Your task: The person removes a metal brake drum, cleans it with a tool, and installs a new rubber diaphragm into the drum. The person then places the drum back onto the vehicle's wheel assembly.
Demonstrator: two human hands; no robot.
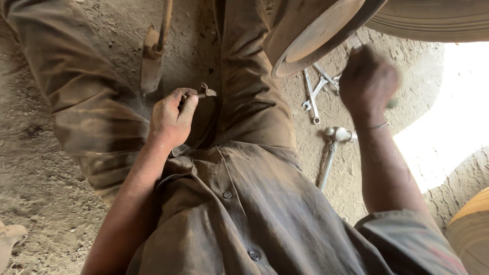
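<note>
Left hand (172, 118): resting low between the person's spread legs, fingers curled tight around a small dark metal piece (204, 92) whose end juts out past the thumb; the piece sits just above the dirt ground (46, 173), near the inner side of the right trouser leg (252, 86). Right hand (368, 81): raised and blurred, fist closed around something whose kind cannot be told; a thin band circles the wrist. Just above and left of this hand: a round rusty metal disc (318, 33), tilted, its rim close to the knuckles. Behind the disc, at the top right edge of the ground: the tread of a large tyre (433, 20). On the ground between the right leg and the right forearm: a cluster of open-ended spanners (317, 91), lying crossed, and just below them a hammer (332, 150) with bright metal head and pale handle pointing toward the person. Beyond the left hand, near the top edge: a worn tool with a flat blade (152, 61), lying between the legs. Clothing: dusty brown buttoned shirt (239, 214) and matching trousers. Bottom right corner: a curved yellowish object (471, 231), partly in view.
</note>
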